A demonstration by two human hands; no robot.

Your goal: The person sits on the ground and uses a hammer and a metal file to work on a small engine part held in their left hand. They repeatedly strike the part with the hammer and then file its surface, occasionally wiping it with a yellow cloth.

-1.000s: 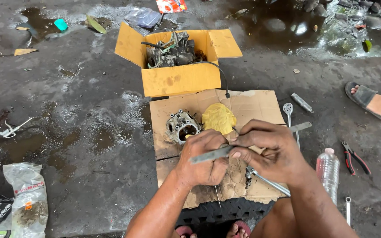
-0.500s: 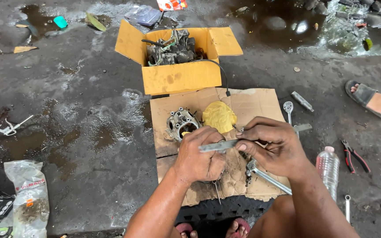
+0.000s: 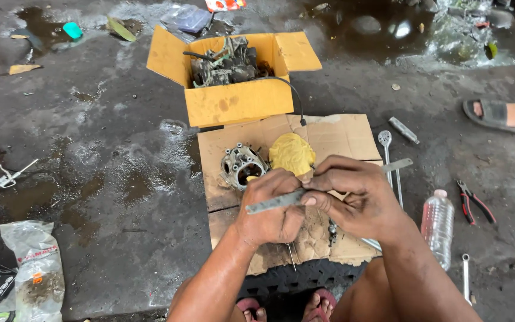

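The left hand [image 3: 272, 209] is curled into a loose fist, and its fingers are wrapped around one end of a flat grey metal strip [image 3: 275, 201]. The right hand [image 3: 356, 197] is beside it, touching it, and its fingertips pinch the strip near the middle. The strip sticks out to the left past the left hand's fingers. I cannot tell what else the fingers may be holding, because the hands hide it. Both hands are over a flat sheet of brown cardboard [image 3: 341, 134] that lies on the wet, dark floor [image 3: 102, 149]. On the cardboard, just behind the hands, sits a round grey engine part [image 3: 242, 167] with a hole in it, and a yellow rag [image 3: 292, 152] lies right beside that. Behind the cardboard is an open yellow box [image 3: 233, 104] with dirty metal parts inside. To the right of the hands, a long ratchet wrench [image 3: 388, 158] lies at the edge of the cardboard. Farther right are a clear plastic bottle [image 3: 437, 226] lying on the floor and red-handled pliers [image 3: 475, 201]. At the far right, another person's foot in a sandal [image 3: 499, 113] shows. On the left, well apart from the hands, there is a plastic bag [image 3: 34, 268] with something dark inside. The person's own feet in pink sandals [image 3: 320, 301] show at the bottom.
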